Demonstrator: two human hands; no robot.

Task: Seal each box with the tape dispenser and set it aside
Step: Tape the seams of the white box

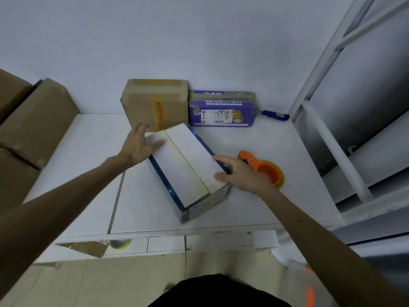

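The box [188, 165] is white-topped and blue-sided. Right of it is an orange tape dispenser [263, 169]; behind it are a brown carton [155, 103] and a purple package [221, 109].

Plain white wall [199, 36], white table [254, 209] (seamed), tiled floor [132, 282]

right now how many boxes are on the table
3: a blue box in the middle of the table, a brown box behind it, a purple box right of that. More cartons stand off the table at left, maybe hiding others.

Matt cardboard box [155, 103]; glossy orange plastic tape dispenser [263, 169].
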